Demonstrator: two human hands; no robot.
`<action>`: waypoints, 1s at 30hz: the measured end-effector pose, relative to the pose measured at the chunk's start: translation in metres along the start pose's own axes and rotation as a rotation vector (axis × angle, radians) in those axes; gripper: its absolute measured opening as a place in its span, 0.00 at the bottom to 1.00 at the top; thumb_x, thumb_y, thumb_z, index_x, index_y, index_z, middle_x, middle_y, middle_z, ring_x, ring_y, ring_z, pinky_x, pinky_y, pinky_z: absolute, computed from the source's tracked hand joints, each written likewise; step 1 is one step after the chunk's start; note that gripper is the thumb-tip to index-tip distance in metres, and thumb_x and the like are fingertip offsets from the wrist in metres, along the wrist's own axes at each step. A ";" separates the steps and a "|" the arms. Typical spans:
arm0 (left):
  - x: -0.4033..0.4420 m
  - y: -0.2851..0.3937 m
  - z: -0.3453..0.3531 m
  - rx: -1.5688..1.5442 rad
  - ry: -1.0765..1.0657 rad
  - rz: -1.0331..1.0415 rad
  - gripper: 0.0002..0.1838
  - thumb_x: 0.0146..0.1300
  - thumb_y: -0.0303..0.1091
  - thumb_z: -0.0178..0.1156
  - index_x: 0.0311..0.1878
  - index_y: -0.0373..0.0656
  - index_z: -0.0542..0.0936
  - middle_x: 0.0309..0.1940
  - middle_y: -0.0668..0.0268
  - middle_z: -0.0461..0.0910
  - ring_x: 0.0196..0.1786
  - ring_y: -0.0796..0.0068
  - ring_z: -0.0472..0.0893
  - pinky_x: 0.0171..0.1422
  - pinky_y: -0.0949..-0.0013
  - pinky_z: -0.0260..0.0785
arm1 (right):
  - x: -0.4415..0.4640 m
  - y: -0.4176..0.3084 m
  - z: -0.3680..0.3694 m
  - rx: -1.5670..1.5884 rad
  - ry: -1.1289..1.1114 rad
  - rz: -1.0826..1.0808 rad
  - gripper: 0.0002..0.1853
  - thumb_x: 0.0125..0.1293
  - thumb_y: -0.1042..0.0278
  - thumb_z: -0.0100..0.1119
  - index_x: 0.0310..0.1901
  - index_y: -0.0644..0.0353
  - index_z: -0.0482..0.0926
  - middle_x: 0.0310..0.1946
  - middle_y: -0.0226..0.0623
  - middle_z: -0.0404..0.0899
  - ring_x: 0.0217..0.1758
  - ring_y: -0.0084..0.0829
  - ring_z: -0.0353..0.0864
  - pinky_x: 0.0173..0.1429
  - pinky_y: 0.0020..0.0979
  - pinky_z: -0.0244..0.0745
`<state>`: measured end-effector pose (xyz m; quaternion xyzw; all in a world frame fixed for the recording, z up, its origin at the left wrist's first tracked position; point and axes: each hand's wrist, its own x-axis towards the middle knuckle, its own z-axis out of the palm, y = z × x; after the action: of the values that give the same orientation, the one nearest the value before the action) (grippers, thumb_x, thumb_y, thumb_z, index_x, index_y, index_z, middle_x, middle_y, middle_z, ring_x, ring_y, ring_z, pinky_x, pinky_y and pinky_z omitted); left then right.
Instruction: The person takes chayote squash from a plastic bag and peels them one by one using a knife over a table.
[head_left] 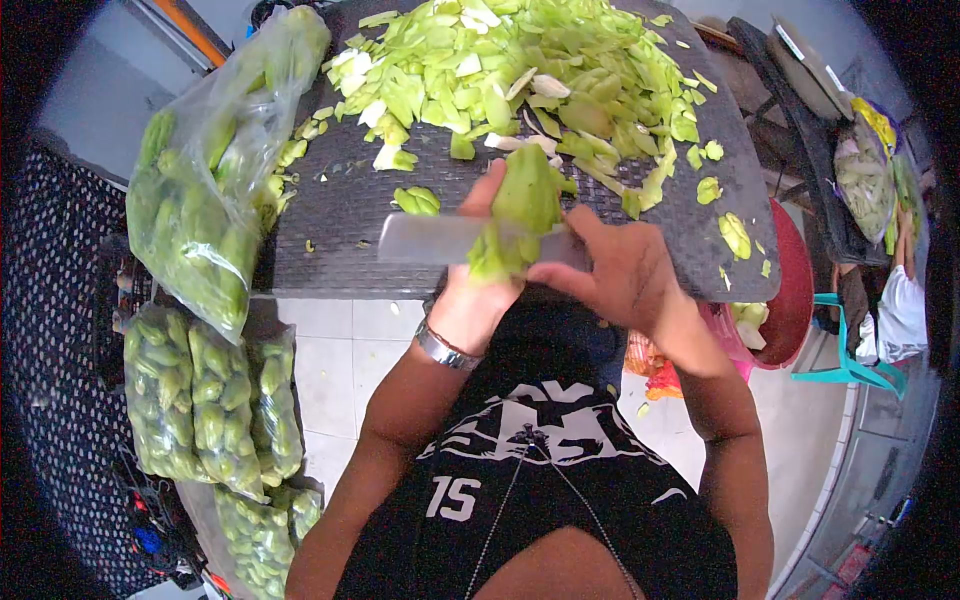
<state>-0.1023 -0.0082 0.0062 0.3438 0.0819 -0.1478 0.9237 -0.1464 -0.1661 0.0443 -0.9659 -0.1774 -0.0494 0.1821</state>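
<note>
One green vegetable [528,190] — between both hands [488,290] [622,262], knife [420,240] across it

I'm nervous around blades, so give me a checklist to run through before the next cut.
1. Chayote held: ok; the left hand grips it.
2. Knife held: ok; it is in the right hand.
3. Left fingers clear of the blade: cannot tell; the chayote hides some, and there is blur.
4. Wristwatch clear of the blade: ok; it sits lower on the left wrist, apart from it.
5. All cut pieces in the pile: not ok; some lie loose towards the right edge of the table.
</note>
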 end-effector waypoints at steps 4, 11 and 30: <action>-0.003 0.018 -0.011 0.067 -0.073 -0.172 0.26 0.79 0.55 0.45 0.63 0.45 0.77 0.48 0.61 0.85 0.48 0.64 0.85 0.40 0.59 0.80 | 0.007 0.065 0.022 0.155 0.112 0.209 0.32 0.70 0.32 0.55 0.43 0.62 0.78 0.25 0.56 0.81 0.31 0.58 0.85 0.35 0.51 0.79; 0.008 0.018 -0.005 -0.022 -0.078 -0.207 0.26 0.78 0.56 0.47 0.65 0.47 0.76 0.52 0.61 0.84 0.51 0.62 0.84 0.52 0.53 0.79 | 0.011 0.071 0.005 0.534 0.001 0.274 0.31 0.73 0.34 0.52 0.42 0.64 0.77 0.26 0.59 0.80 0.33 0.60 0.83 0.37 0.53 0.76; -0.007 0.013 -0.010 0.057 -0.132 -0.218 0.27 0.79 0.56 0.46 0.65 0.44 0.75 0.49 0.60 0.85 0.41 0.60 0.87 0.34 0.58 0.83 | 0.017 0.105 -0.016 0.773 -0.222 0.684 0.28 0.74 0.39 0.53 0.38 0.63 0.78 0.19 0.45 0.73 0.25 0.51 0.79 0.31 0.43 0.75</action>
<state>-0.1050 0.0088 0.0083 0.3486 0.0533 -0.2718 0.8954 -0.0934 -0.2574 0.0266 -0.8303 0.1243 0.1845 0.5109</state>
